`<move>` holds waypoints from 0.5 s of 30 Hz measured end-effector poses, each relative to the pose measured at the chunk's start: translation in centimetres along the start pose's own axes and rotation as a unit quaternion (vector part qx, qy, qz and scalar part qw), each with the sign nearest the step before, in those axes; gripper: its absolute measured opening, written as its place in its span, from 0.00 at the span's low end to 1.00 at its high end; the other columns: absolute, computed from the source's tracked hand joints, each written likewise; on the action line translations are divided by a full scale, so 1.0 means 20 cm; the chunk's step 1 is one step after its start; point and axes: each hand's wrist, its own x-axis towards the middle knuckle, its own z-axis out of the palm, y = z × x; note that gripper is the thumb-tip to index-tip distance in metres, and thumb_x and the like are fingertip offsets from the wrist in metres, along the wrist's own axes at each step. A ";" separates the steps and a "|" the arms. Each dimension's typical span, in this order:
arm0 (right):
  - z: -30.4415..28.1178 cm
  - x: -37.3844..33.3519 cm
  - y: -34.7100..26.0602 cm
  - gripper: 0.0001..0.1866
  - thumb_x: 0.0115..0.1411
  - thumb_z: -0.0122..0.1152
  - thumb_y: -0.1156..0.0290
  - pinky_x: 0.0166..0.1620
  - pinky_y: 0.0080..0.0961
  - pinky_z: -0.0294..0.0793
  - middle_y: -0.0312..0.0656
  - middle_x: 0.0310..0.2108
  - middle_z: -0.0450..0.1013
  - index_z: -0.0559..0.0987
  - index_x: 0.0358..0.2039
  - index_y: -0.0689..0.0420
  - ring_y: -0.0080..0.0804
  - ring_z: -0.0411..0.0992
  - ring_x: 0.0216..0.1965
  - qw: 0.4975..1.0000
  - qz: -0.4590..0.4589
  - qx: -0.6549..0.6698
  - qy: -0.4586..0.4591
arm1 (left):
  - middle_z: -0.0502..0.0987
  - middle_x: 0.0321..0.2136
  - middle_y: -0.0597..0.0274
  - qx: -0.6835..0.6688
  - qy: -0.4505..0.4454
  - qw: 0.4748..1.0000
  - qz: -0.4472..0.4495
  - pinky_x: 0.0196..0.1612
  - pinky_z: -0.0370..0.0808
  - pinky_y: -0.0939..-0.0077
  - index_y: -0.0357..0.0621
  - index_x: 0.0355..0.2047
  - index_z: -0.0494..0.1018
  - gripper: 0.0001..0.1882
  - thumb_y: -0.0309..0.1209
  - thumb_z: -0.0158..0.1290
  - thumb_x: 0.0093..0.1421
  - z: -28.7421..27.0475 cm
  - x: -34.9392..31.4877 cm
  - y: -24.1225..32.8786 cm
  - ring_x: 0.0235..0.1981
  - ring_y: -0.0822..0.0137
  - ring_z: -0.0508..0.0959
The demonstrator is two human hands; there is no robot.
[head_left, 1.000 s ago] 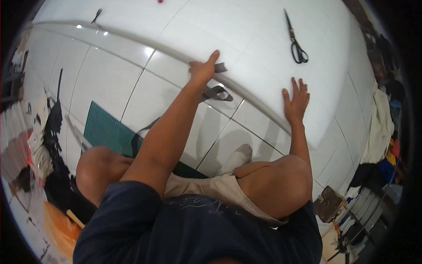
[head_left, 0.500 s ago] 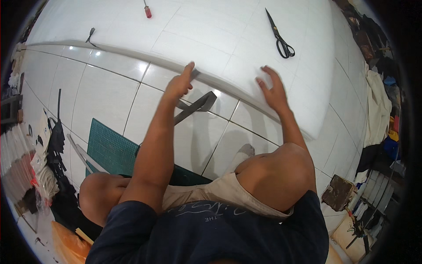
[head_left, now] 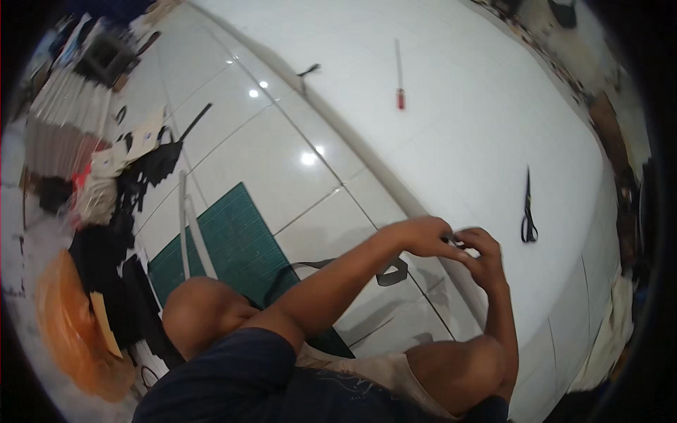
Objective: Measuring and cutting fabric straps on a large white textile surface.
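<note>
Far left: crumpled, translucent orange plastic bag [head_left: 81, 331] on floor, black fabric pieces [head_left: 106, 247] beside it. Next, green gridded cutting mat [head_left: 243, 229], two pale straight strips [head_left: 200, 240] across it; bent left knee [head_left: 201, 314] blocks its near corner. Flat, pliable grey strap [head_left: 391, 275] runs from mat, under left forearm [head_left: 345, 282], looping over glossy white floor tiles [head_left: 296, 162]; its end appears between the hands at edge of thick, smooth white slab [head_left: 458, 155]. Red-handled screwdriver [head_left: 400, 97] lies on slab, farther off. Left hand [head_left: 427, 236], back up, pinches the dark end; right hand [head_left: 486, 259], wrist bent inward, curls thumb and fingers towards it, grip uncertain. Rightmost: black scissors [head_left: 528, 218], clear of both.
</note>
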 end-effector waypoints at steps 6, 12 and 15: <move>0.04 0.15 -0.16 0.14 0.52 0.63 0.78 0.41 0.27 0.75 0.47 0.33 0.77 0.79 0.42 0.62 0.37 0.76 0.36 0.993 0.090 0.066 -0.025 | 0.77 0.30 0.41 -0.027 0.000 0.995 -0.095 0.38 0.71 0.61 0.26 0.35 0.75 0.36 0.58 0.49 0.59 -0.05 -0.06 -0.05 0.34 0.51 0.77; -0.03 0.13 -0.07 0.09 0.56 0.60 0.77 0.42 0.27 0.75 0.46 0.32 0.78 0.79 0.36 0.68 0.34 0.76 0.34 0.959 0.168 0.221 0.052 | 0.77 0.28 0.50 -0.108 0.053 0.990 -0.067 0.36 0.71 0.66 0.34 0.31 0.76 0.26 0.50 0.49 0.61 -0.10 -0.05 0.01 0.33 0.61 0.76; 0.08 0.11 0.01 0.09 0.56 0.61 0.77 0.41 0.27 0.76 0.45 0.30 0.77 0.78 0.37 0.68 0.32 0.76 0.32 0.910 0.166 0.366 0.103 | 0.77 0.27 0.52 -0.160 0.118 0.979 0.049 0.35 0.70 0.67 0.35 0.32 0.76 0.20 0.43 0.49 0.62 -0.07 -0.03 -0.08 0.31 0.63 0.76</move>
